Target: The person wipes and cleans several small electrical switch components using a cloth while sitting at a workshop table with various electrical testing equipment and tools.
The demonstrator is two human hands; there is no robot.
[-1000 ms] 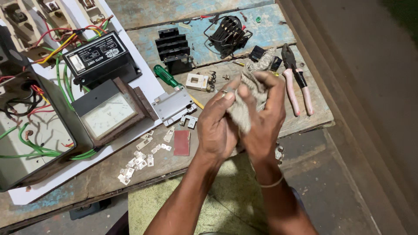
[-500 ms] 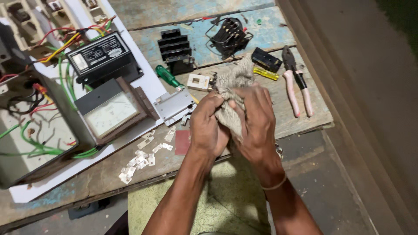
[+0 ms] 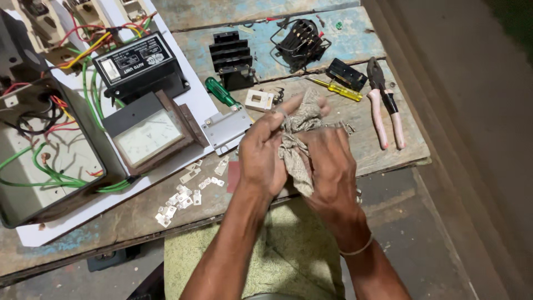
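Both hands, left hand (image 3: 261,158) and right hand (image 3: 327,166), are closed around a soft, limp grey rag (image 3: 297,139), easily bunched anywhere, just right of the silver metal bracket (image 3: 226,129)

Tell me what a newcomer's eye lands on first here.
Both hands, left hand and right hand, clutch a crumpled grey rag at centre. To the left lies a square meter beside an open box of green wires. Pink-handled pliers lie at the right.
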